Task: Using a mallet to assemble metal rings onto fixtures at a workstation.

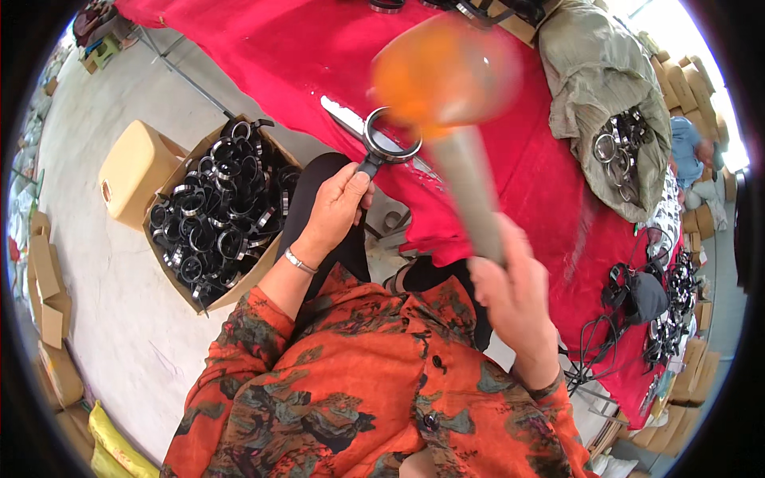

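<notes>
My left hand [333, 205] is closed around the short handle of a black ring with a silvery edge [389, 156], holding it at the near edge of a red-covered table [295, 56]. A pale metal strip [341, 114] lies on the cloth right behind that ring. In my right hand [514, 291], fingers wrapped round the grey shaft, is a mallet [466, 183]. Its orange head is smeared by motion and appears above and right of the ring, overlapping part of its rim in the picture. Whether mallet and ring touch, I cannot tell.
On the floor at left, a cardboard box [177, 288] holds many similar black rings, beside a tan plastic stool [131, 171]. A grey-green sack [590, 72] of rings lies at the table's right. Black cords [594, 346] hang there. Another person [685, 151] sits farther right.
</notes>
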The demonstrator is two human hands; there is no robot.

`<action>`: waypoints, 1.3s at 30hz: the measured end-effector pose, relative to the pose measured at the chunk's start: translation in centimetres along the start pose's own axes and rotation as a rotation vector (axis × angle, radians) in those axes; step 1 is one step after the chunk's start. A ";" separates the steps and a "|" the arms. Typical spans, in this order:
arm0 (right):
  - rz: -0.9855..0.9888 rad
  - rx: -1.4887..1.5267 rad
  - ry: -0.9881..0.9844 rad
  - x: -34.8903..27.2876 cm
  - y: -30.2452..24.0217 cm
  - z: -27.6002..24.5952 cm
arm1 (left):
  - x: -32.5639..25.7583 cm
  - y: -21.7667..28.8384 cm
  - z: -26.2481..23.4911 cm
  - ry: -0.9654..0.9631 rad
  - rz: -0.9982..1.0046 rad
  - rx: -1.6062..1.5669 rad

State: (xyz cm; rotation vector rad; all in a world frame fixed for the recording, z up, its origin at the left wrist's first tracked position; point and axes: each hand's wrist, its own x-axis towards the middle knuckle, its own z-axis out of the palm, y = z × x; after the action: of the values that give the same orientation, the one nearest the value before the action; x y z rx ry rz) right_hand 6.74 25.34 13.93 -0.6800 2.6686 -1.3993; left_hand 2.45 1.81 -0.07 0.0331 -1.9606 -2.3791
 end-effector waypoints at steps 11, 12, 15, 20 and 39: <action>-0.056 0.021 0.013 6.3 -3.9 -0.1 | -0.7 0.0 -1.7 0.026 -0.005 0.050; 0.039 -0.128 -0.015 6.5 -2.7 0.3 | -0.6 -0.1 -1.7 0.018 0.003 0.051; 0.098 -0.466 -0.088 7.8 1.4 -0.2 | -0.4 0.0 -1.2 -0.001 0.067 0.121; 0.495 0.094 -0.155 9.7 -2.3 -2.7 | -0.7 0.3 -1.5 0.070 0.018 0.111; 0.571 0.256 -0.208 4.3 1.7 -1.1 | 0.2 1.0 -0.7 0.035 0.040 0.131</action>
State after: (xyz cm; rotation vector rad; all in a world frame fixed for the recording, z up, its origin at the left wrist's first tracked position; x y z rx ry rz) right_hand 2.00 25.32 13.89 -0.0241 2.2098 -1.3680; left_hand 2.33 0.89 0.75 0.0413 -2.0770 -2.2075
